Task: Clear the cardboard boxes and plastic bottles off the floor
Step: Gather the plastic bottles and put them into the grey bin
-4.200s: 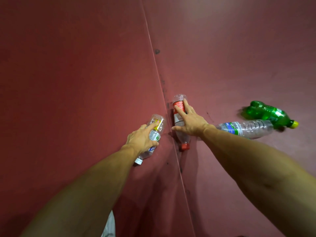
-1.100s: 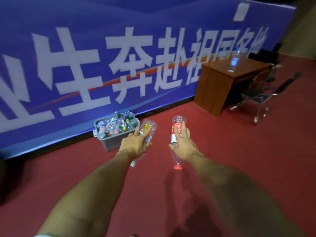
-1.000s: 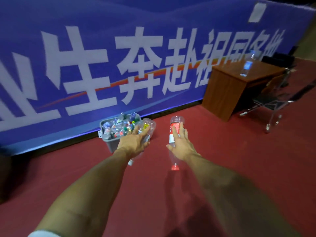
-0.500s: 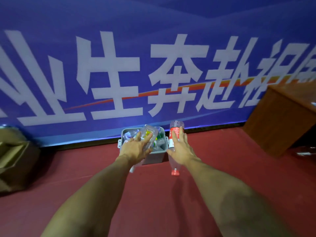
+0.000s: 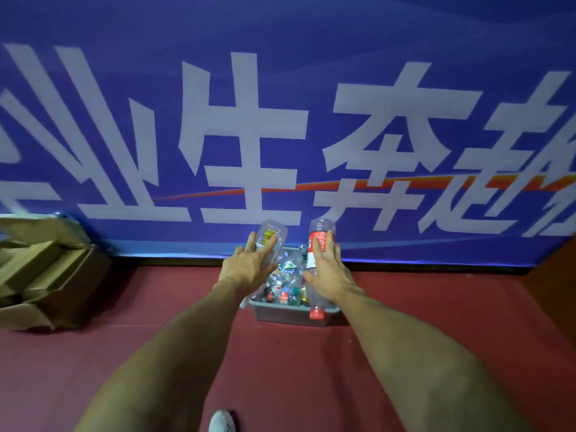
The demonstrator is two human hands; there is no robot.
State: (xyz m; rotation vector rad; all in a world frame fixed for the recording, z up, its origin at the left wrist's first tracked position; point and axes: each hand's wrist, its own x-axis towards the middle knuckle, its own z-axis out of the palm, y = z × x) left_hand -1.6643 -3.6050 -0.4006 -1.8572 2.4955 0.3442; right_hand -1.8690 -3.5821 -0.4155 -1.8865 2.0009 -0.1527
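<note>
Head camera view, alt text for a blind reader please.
The left hand holds a yellow-labelled bottle and the right hand a red-labelled bottle toward a grey bin of bottles on a red floor. Cardboard boxes sit at left, a blue banner behind.

Far off, a big blue banner [image 5: 124, 42] with huge white letters [image 5: 243, 135] and a thin orange stripe [image 5: 405, 185]. Red floor [image 5: 467, 307] below it. At the right edge, a bit of brown desk [image 5: 562, 269]. Near, a grey shoe tip [image 5: 222, 420].

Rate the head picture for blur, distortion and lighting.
Head view: wide-angle distortion bows the banner; motion blur smears the cardboard boxes; the left hand gripping the yellow-label bottle and right hand gripping the red-label bottle are sharper; lower floor darkens.
</note>
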